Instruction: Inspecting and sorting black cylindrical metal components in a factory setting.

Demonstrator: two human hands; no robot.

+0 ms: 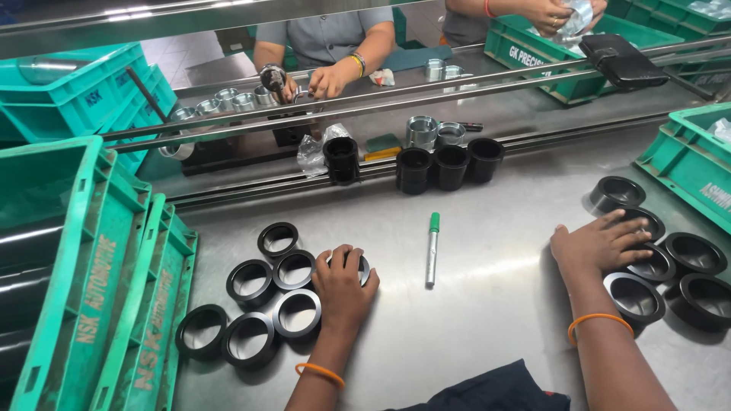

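Left hand (pixel 344 283) is lying palm-down, fingers curled over a black ring (pixel 361 268) beside more rings (pixel 251 281) on the steel table (pixel 487 304), while right hand (pixel 598 243) is resting spread across black cups (pixel 647 266), a green-capped marker (pixel 432 247) lying between them.

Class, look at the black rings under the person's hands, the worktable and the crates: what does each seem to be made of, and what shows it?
Black rings: probably metal with a dark coating; bevelled edges gleam grey.
Worktable: likely brushed stainless steel; dull grey sheen, blurred reflections.
Crates: moulded green plastic; ribbed walls, raised lettering.
The left hand and right hand rest on rings.
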